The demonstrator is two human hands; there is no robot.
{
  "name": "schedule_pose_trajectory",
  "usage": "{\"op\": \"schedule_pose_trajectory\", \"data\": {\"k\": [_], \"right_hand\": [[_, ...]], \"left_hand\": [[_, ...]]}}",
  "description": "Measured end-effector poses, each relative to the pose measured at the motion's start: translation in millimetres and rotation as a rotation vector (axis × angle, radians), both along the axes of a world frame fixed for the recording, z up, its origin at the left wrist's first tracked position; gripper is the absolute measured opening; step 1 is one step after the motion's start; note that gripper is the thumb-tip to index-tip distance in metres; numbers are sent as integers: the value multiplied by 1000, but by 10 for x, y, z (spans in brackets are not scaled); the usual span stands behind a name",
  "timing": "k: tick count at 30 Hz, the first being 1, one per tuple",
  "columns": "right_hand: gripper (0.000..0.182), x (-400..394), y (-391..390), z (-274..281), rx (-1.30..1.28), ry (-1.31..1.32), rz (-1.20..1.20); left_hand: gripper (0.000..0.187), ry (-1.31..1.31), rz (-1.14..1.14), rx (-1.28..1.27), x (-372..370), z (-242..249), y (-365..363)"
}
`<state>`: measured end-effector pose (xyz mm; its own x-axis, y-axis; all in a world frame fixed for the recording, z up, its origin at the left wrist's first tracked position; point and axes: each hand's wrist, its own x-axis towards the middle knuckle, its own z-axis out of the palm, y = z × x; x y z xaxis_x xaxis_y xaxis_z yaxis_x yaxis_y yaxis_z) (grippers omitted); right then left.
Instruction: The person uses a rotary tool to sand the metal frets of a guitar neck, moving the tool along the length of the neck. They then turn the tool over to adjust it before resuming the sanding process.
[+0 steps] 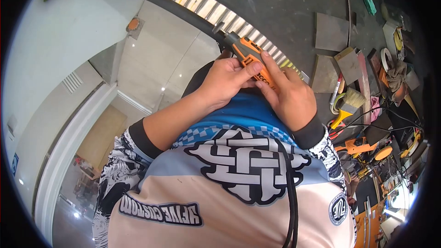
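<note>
together, the left hand (227, 82) and right hand (291, 96) curl closed around the orange power tool (250, 57).

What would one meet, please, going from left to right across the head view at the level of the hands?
White curved wall → left hand → orange power tool → right hand → paintbrush → clutter of tools and cables.
</note>
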<state>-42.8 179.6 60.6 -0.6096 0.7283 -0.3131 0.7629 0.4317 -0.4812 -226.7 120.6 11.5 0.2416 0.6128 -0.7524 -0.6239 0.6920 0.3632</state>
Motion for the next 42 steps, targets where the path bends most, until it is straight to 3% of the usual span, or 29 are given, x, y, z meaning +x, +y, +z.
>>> {"op": "schedule_pose_trajectory", "data": {"k": [22, 42], "right_hand": [[64, 99, 67, -110, 14, -62, 119], [63, 33, -38, -76, 17, -91, 57]], "left_hand": [[43, 66, 232, -20, 340, -235, -179], [40, 16, 162, -18, 247, -283, -193]]}}
